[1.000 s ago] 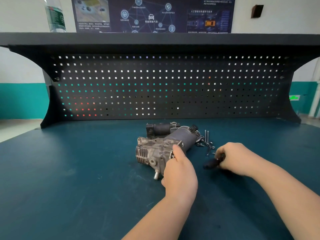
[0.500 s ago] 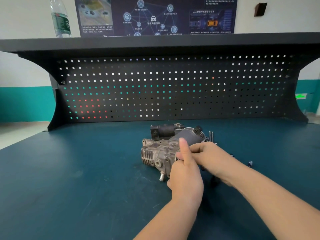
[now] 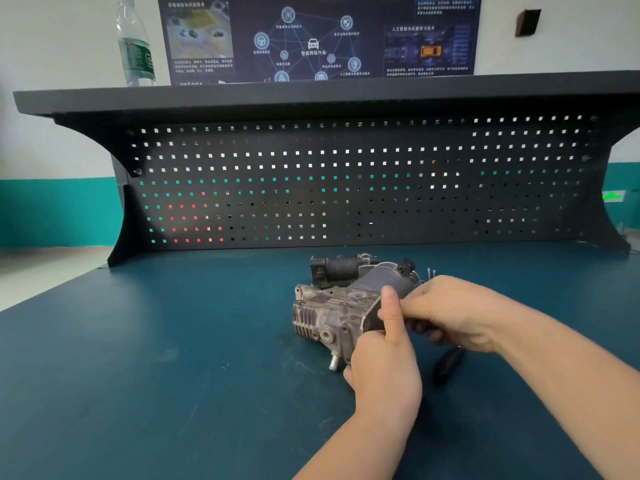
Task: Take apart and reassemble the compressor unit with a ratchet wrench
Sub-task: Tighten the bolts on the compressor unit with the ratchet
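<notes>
Both hands meet at the near-right end of the compressor unit (image 3: 341, 306), which sits on the teal worktop (image 3: 173, 358) about mid-frame, in front of the pegboard. Left hand (image 3: 384, 372) comes up from below w/ fingers curled around the unit's near corner, thumb stretched straight up along its dark end plate, so it's grasping the housing. Right hand (image 3: 453, 313) reaches in from the right, fingers bent and closed on a small dark part right at that same end, touching the left thumb; can't tell exactly what the part is, hands cover it. Count: 1 compressor unit, grey cast body w/ cooling fins on its left face, 1 short metal stub pointing down toward the worktop, a grey cylindrical section angled up-right, plus a black cylindrical piece behind it. 1 black handle (image 3: 448, 365) lies on the worktop just under the right wrist, apart from both hands; prob. the wrench grip but its head isn't visible. A couple of thin metal pins (image 3: 431, 272) stick up just behind the right hand; exact no. unclear. 1 black pegboard (image 3: 346, 188) w/ a shelf on top, 1 clear water bottle (image 3: 135, 46) w/ green label standing on the shelf, text too blurred to read. 1 dark blue poster (image 3: 318, 36) on the wall w/ network icons and Chinese writing, too small to read properly.
</notes>
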Available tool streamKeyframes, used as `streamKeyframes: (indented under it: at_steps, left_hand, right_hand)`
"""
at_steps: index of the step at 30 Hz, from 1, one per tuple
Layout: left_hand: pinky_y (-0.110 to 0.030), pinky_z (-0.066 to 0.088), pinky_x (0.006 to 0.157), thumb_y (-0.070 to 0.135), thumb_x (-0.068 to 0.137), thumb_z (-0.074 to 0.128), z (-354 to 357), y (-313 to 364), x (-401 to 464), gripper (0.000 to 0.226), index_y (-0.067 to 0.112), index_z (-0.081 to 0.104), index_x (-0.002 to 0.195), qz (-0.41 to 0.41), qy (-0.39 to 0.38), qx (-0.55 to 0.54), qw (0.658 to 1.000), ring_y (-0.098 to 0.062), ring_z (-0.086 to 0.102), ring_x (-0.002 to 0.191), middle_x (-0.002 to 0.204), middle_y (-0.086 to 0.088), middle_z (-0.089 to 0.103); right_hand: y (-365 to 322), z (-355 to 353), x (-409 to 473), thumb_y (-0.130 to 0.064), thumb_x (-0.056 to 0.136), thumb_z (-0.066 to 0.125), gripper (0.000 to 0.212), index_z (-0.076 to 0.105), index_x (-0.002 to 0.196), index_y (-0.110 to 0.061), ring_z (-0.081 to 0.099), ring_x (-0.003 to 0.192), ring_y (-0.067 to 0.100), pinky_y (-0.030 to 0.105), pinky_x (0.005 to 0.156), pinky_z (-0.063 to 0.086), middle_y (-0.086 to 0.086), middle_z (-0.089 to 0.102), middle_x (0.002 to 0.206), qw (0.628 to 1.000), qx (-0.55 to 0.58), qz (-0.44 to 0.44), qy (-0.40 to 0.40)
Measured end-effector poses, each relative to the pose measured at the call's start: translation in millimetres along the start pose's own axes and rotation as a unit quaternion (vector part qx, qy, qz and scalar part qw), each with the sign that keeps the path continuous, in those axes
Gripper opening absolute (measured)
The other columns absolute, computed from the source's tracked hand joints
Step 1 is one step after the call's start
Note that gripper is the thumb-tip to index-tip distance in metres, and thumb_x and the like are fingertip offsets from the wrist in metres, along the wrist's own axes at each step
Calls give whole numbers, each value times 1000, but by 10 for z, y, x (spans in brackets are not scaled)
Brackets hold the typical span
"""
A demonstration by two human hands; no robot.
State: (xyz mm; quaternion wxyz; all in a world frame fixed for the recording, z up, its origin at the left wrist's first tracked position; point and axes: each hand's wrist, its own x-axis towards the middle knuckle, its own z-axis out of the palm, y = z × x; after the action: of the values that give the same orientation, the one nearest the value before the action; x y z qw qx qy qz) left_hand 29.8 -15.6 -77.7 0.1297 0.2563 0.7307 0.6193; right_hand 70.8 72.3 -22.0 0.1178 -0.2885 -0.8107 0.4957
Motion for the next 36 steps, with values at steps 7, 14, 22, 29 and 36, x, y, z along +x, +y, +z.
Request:
streamKeyframes:
  at_steps: [7, 14, 22, 29, 36]
  left_hand:
    - [-42, 32, 105, 68, 78, -7, 56, -71, 66, 90, 15, 65, 88, -6, 41, -7, 999, -26, 54, 106, 81, 5, 60]
    - [-42, 53, 82, 69, 84, 4, -171, -237, 411, 94, 5, 73, 83, -29, 102, -94, 990, -28, 68, 77, 76, -10, 73]
    - [-28, 50, 60, 52, 97, 11, -313, -308, 598, 86, 4, 70, 57, -60, 86, -89, 990, -22, 64, 46, 51, -4, 68]
    - [-24, 45, 51, 46, 98, 13, -384, -232, 607, 82, 1, 70, 61, -102, 50, -92, 989, -18, 57, 36, 52, -9, 68]
    - [-23, 45, 50, 41, 99, 10, -684, -253, 748, 84, -1, 68, 54, -110, -21, -59, 992, -22, 51, 32, 50, -15, 65]
  right_hand:
    - [385, -826, 475, -11, 79, 74, 13, 65, 70, -6, 56, 37, 6, 12, 33, 33, 6, 66, 56, 974, 85, 76, 195]
    - [881, -939, 1187, -29, 81, 74, 30, 71, 92, -2, 63, 92, 31, 30, 74, 47, 16, 69, 96, 915, -229, 118, 310]
    - [735, -709, 1293, -43, 92, 54, 37, 60, 118, -16, 45, 118, 32, 42, 94, 38, 10, 57, 123, 862, -363, 58, 350]
    - [131, 231, 1185, -43, 98, 25, 40, 56, 123, -37, 29, 133, 7, 35, 99, 10, -17, 51, 132, 856, -395, -316, 110]
    - [34, 497, 1214, -35, 96, 25, 35, 54, 76, -36, 41, 115, 18, 42, 91, 18, -16, 54, 97, 908, -363, -172, 123]
